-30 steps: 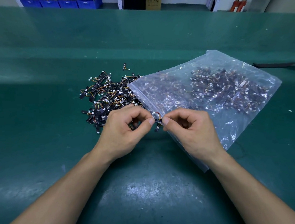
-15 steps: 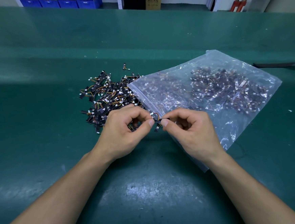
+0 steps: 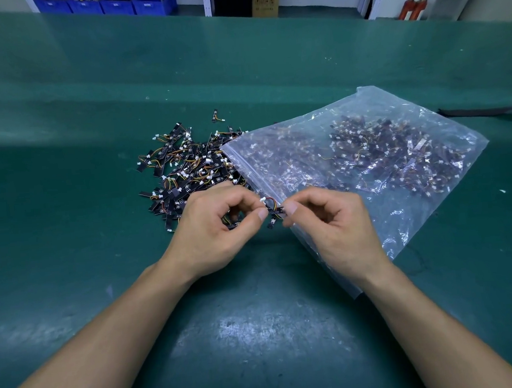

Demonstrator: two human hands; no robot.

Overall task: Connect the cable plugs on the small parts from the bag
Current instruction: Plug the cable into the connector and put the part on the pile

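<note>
Two hands, one small part (image 3: 273,211) | left hand (image 3: 217,227) and right hand (image 3: 330,221) each pinch it, just near of the bag (image 3: 368,154) mouth | plug seating too small to tell | loose pile (image 3: 191,168) left of bag on worktop (image 3: 89,115) | bag well filled: much seems left

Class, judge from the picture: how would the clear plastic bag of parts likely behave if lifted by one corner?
The clear plastic bag would probably sag and fold: its thin film lies wrinkled on the table. The small parts inside lie loose, so they would likely slide to the low end.
</note>
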